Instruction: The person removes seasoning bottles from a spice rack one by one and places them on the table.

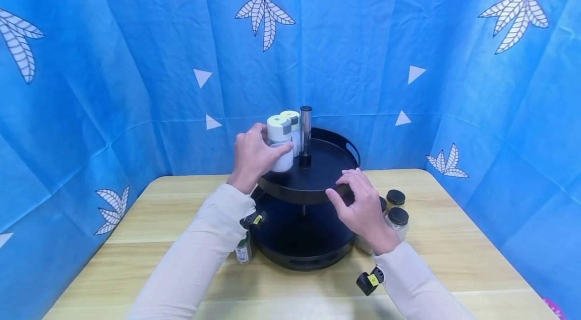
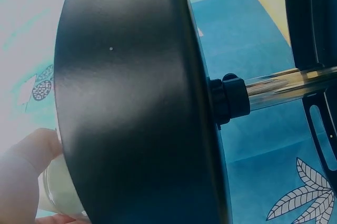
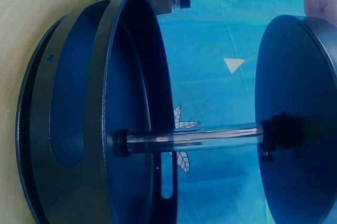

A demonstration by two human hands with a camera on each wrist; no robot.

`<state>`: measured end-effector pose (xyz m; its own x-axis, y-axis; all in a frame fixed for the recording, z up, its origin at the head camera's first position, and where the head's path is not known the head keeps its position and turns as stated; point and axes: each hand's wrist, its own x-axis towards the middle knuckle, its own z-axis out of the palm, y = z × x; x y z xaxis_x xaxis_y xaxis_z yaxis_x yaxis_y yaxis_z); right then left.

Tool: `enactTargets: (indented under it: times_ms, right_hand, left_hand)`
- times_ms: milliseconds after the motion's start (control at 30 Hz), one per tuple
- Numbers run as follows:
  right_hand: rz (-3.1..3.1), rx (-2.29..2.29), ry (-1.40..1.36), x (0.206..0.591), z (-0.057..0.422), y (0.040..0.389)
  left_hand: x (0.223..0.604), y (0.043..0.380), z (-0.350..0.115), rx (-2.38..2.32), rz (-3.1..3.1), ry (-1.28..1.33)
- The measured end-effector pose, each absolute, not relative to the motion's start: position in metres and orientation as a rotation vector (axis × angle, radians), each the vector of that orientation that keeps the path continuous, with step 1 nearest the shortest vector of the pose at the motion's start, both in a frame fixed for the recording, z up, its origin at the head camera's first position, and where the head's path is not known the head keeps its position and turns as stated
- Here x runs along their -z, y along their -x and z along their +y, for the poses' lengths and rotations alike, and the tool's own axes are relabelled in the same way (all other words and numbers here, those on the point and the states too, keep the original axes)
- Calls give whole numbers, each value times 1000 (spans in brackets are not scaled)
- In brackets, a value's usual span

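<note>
My left hand grips a clear seasoning jar with a white flip lid, upright at the left side of the upper tray of a black two-tier stand. A second white-lidded jar stands right behind it, beside the metal post. In the left wrist view the tray wall hides most of the held jar. At the tray's front right rim is my right hand, fingers loosely bent and holding nothing; whether the fingertips touch the rim I cannot tell.
Below is the lower tray, with slotted handles. Several black-lidded jars stand on the table right of the stand, partly behind my right hand. A green-lidded jar stands at its left. Blue curtains surround the wooden table.
</note>
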<state>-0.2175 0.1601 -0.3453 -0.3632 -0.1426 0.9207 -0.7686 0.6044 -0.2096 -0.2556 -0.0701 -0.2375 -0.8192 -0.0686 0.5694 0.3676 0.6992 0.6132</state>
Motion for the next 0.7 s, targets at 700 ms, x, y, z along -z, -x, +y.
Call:
enactTargets:
  times_ms: [700]
  right_hand:
    - [-1851,-800,-722,346,160,219]
  left_hand:
    - [232,252,-76,969,-2300,231]
